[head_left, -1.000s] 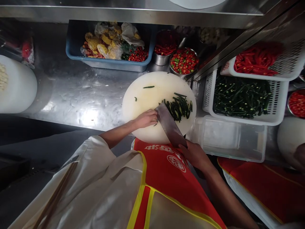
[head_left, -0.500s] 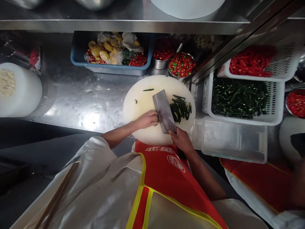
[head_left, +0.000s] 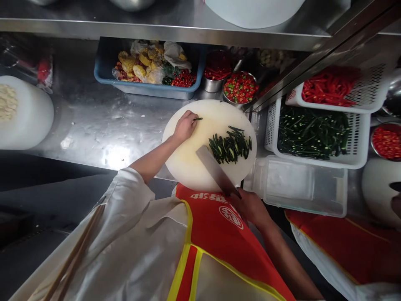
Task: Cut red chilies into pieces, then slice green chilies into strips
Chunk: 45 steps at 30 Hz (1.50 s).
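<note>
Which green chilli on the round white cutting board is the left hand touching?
The single green chilli at the white board's far edge, at the left hand's fingertips; the other chillies lie heaped beside the steel cleaver.

A steel counter (head_left: 103, 125) is carrying everything. A round white chopping board (head_left: 188, 163) is lying near its front edge. Behind the board, a blue tray (head_left: 150, 88) and two steel bowls (head_left: 213, 85) are sitting side by side. A white basket (head_left: 271, 125) and a clear tub (head_left: 300, 184) are standing to the right, and a thick white block (head_left: 31, 121) is resting at the far left.
</note>
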### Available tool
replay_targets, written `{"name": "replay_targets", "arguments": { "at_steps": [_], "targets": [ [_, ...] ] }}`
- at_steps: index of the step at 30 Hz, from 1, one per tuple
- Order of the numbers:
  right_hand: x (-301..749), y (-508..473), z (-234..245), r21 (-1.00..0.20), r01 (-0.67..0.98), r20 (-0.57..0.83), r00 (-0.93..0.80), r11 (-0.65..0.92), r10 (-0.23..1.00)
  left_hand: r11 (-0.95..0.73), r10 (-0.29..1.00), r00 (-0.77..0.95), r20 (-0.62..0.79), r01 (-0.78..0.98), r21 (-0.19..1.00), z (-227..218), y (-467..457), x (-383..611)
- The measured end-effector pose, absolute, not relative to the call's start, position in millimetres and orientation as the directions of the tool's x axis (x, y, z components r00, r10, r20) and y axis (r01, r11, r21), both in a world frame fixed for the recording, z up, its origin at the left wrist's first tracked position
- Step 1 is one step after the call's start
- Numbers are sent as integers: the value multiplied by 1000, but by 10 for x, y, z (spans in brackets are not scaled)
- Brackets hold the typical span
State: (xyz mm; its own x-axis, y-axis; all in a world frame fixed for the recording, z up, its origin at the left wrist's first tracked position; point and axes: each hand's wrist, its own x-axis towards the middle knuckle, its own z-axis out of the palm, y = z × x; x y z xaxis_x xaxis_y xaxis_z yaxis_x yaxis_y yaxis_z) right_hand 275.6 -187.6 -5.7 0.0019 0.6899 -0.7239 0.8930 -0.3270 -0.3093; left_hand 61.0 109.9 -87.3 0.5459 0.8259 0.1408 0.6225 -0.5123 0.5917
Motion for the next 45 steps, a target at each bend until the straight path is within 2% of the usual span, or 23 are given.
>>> {"name": "replay_targets", "arguments": {
  "at_steps": [3,5,7,12,19,23,31,33,34,36,38,40,42,45],
  "targets": [
    [2785,-1843,-105,-284,845,-713,129,-453,689,-659,681,697,226,447,605,-828,664,495],
    [2783,-1818,-101,-286,825,-713,157,-488,683,-745,513,834,202,316,587,-864,376,451],
    [2764,-1793,-83,-284,833,-715,147,-475,684,-774,411,896,168,246,583,-929,164,440],
    [2724,-1740,-11,-290,878,-715,65,-380,696,-750,428,887,173,241,616,-1058,33,447],
    [2844,-1761,138,-282,889,-752,28,-361,658,-737,446,880,165,256,626,-1094,54,446],
    [2792,-1685,55,-262,906,-759,20,-333,651,-733,446,882,153,261,628,-1108,53,445],
    [2570,-1384,-302,-356,860,-629,68,-365,774,-741,420,904,76,293,604,-1042,52,464],
    [2630,-1477,-305,-380,831,-617,99,-406,781,-711,480,876,45,359,604,-1003,106,397],
    [2669,-1555,-292,-380,825,-607,120,-419,785,-680,557,830,30,434,591,-982,155,340],
    [2749,-1740,-243,-372,829,-604,126,-418,787,-558,762,647,22,639,530,-941,292,192],
    [2806,-1914,-183,-368,847,-631,77,-384,772,-392,904,427,28,801,452,-905,447,41],
    [2822,-2030,-135,-364,865,-666,16,-344,745,-334,931,365,-8,859,388,-874,579,-55],
    [2800,-2067,-114,-363,877,-682,-21,-314,731,-377,903,424,-62,854,358,-846,670,-67],
    [2733,-2025,-119,-385,860,-662,-5,-335,749,-427,867,493,-75,810,401,-800,730,39]
  ]
}}
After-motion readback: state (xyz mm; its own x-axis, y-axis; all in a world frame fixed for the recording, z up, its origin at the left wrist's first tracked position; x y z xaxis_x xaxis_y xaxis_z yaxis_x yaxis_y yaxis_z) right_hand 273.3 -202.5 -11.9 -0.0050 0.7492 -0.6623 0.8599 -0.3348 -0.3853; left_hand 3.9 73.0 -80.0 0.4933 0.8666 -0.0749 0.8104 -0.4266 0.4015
